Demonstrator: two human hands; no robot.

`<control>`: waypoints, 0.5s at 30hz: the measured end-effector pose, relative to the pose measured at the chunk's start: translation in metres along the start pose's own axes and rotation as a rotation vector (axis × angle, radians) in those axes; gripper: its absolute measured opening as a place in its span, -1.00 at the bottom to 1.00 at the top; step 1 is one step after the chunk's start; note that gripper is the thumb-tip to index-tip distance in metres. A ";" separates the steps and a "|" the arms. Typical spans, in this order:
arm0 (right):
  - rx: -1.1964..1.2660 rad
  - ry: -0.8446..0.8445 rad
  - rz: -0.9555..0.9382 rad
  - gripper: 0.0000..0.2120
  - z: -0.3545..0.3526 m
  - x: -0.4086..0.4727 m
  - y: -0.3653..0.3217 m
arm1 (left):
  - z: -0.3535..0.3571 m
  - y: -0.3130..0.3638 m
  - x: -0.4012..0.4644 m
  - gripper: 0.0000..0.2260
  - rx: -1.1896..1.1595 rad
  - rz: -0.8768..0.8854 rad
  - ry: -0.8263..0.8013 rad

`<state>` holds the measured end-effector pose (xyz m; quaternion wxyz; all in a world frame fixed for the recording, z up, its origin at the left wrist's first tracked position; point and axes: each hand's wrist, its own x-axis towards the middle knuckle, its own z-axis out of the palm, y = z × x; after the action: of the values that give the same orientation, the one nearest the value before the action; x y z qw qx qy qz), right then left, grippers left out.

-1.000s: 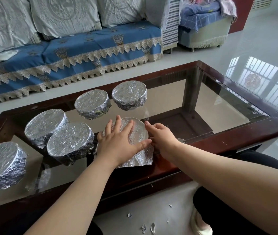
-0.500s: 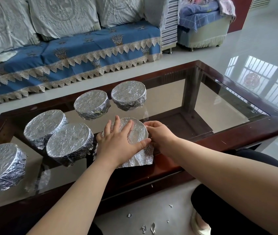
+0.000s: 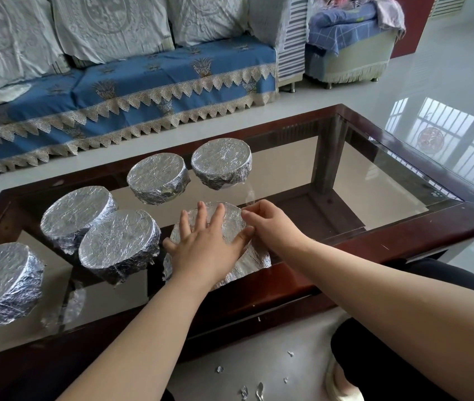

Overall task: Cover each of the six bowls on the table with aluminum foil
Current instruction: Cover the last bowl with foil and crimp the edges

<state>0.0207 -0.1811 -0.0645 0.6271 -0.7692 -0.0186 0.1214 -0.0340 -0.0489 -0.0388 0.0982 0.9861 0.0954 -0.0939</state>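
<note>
Five foil-wrapped round bowls point(image 3: 120, 241) are sitting across the left and centre of the glass-topped wooden table point(image 3: 403, 227). At centre frame, left hand point(image 3: 206, 250) is pressing flat, fingers spread, on the sixth bowl's crinkled silver foil sheet point(image 3: 254, 260). Right hand point(image 3: 273, 227) is pinching its right edge with curled fingers.

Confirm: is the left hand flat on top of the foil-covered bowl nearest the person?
Yes: the left hand lies palm-down, fingers spread, on the nearest foil-covered bowl.
</note>
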 end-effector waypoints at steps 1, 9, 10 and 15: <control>-0.039 -0.002 -0.026 -0.89 -0.001 -0.001 0.002 | -0.003 -0.003 0.000 -0.16 0.009 0.029 -0.027; -0.023 -0.033 0.020 -0.87 -0.004 -0.002 0.004 | 0.001 -0.018 -0.003 0.05 0.161 0.153 -0.012; 0.037 -0.045 0.046 -0.89 -0.003 -0.003 0.004 | 0.003 -0.018 -0.002 0.06 0.154 0.164 0.000; 0.500 -0.137 0.240 -0.91 0.000 -0.008 0.004 | 0.007 -0.019 0.002 0.03 0.152 0.176 0.021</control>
<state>0.0119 -0.1834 -0.0674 0.7759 -0.5773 0.0608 0.2472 -0.0373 -0.0315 -0.0491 0.0300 0.9962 0.0022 -0.0814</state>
